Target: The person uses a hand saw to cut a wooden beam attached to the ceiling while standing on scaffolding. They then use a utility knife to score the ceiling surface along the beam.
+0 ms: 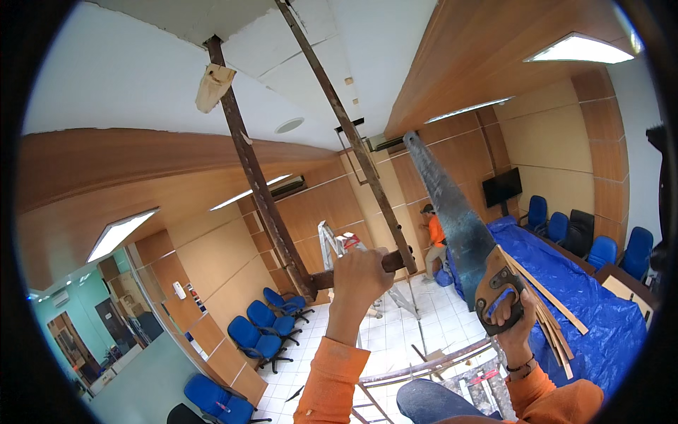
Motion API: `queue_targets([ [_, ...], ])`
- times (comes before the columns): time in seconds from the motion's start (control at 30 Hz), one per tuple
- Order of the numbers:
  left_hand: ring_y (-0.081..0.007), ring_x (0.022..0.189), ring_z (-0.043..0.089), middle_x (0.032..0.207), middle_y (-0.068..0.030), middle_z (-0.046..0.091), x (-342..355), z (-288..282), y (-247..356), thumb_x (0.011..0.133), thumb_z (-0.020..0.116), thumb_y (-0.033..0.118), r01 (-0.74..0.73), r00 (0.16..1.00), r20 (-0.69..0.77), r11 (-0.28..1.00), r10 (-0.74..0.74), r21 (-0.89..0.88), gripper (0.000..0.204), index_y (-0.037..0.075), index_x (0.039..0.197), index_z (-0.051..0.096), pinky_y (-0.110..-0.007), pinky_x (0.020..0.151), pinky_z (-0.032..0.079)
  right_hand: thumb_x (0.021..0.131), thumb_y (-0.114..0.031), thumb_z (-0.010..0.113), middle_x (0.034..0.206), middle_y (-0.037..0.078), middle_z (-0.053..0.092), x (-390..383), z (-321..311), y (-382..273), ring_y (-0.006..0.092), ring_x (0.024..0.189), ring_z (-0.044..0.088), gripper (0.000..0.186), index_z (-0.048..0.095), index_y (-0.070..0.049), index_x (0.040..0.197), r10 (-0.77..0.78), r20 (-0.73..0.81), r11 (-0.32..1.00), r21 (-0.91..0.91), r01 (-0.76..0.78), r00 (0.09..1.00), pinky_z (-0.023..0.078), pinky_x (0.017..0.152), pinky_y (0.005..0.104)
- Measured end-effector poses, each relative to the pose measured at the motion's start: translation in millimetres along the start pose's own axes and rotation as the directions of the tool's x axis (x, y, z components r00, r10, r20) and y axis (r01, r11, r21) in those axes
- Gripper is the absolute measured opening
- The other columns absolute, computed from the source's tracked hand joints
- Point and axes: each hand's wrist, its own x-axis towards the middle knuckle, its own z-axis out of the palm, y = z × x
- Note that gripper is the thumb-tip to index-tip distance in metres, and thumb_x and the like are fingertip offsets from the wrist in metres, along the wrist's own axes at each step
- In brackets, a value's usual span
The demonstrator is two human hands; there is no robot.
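Note:
My left hand (360,279) is closed round a short dark horizontal crosspiece (394,263) that links the lower ends of two long dark hanging bars (258,191) (332,92) coming down from the ceiling. A pale piece of wood (214,86) is fixed on the left bar near its top. In my right hand (512,314) is the brown-and-black handle of a handsaw (452,222), its broad metal blade pointing up toward the ceiling. Orange sleeves cover both my forearms.
Below me are metal scaffold rails (424,364). A stepladder (326,237) stands beside a co-worker in orange (434,230). Several blue chairs (258,339) line the walls. At right, a blue tarp (604,360) carries long wooden planks (547,297); a screen (501,189) hangs behind.

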Motion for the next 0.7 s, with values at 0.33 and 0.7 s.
queue_targets([
  [0.33,-0.0335,0.077,0.074,0.074,-0.0127,0.073,0,8,-2,0.079,0.072,0.024,0.012,0.998,-0.053,0.999,-0.014,-0.037,0.015,0.017,0.091,0.078,-0.047,0.069,0.053,0.08,-0.008,0.057,0.071,0.004,0.054,-42,16,-17,0.0128,0.058,0.051,0.067,0.052,0.013,0.143,0.263,-0.079,0.945,-0.182,-0.273,0.962,0.046,0.056,0.0298],
  [0.7,-0.0348,0.08,0.074,0.078,-0.0136,0.074,0,11,-7,0.076,0.072,0.026,-0.025,0.995,-0.099,0.998,0.02,-0.053,0.019,0.016,0.091,0.078,-0.047,0.071,0.058,0.082,-0.017,0.065,0.073,0.008,0.064,-48,75,-90,0.0117,0.056,0.06,0.073,0.049,0.013,0.147,-0.259,0.27,0.714,-0.593,0.372,0.927,0.046,0.052,0.0248],
])
